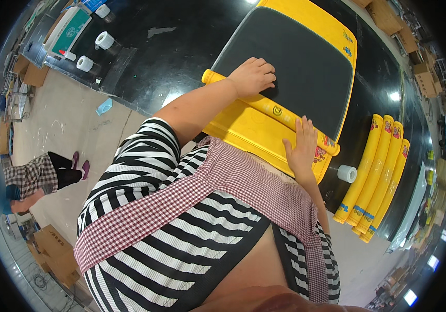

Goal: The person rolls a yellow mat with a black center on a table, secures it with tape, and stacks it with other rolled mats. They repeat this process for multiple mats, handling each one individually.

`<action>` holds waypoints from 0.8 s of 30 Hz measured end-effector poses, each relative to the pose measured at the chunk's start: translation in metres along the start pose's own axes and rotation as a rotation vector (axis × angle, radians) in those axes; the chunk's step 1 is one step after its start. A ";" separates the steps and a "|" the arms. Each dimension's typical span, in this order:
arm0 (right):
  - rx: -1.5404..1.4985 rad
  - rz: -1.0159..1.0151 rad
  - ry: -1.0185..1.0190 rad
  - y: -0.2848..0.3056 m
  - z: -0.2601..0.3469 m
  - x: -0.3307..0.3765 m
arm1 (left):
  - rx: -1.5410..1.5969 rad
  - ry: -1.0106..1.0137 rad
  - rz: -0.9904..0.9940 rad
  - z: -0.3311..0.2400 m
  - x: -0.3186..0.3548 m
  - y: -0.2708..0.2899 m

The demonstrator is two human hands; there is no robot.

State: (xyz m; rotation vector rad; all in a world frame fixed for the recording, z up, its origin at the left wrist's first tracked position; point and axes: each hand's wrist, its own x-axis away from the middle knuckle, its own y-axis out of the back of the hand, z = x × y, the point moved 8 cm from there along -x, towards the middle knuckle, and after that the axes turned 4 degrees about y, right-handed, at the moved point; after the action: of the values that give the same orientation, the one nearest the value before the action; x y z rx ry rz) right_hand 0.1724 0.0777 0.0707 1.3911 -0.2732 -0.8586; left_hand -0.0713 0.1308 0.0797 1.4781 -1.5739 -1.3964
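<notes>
A yellow-framed board with a black writing surface [290,62] lies on the black table [181,57] in front of me. A long yellow tube [272,108] runs along the board's near edge. My left hand [251,77] curls over the tube's left part, its fingers reaching onto the black surface. My right hand [302,151] lies flat with fingers stretched against the tube's right end and the yellow frame [243,136] below it. My striped shirt and checked apron fill the lower middle of the view.
Several more yellow tubes [378,171] lie side by side on the table at the right, next to a white tape roll [346,173]. More rolls [104,40] and a green-and-white box [67,28] sit far left. Another person [30,177] stands on the floor at left, near cardboard boxes [56,255].
</notes>
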 end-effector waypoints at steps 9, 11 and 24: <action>0.036 0.108 -0.206 -0.037 -0.108 -0.100 | -0.086 0.121 0.194 -0.032 -0.002 -0.031; -0.045 0.170 -0.306 -0.031 -0.112 -0.117 | -0.063 0.198 0.318 -0.021 -0.034 -0.028; 0.171 0.146 -0.082 -0.020 -0.092 -0.111 | -0.035 -0.030 0.307 -0.010 -0.075 -0.035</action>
State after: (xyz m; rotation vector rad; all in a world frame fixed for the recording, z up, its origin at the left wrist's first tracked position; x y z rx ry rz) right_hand 0.1482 0.2213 0.0671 1.4763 -0.5151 -0.7855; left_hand -0.0325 0.2035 0.0688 1.1414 -1.7019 -1.2651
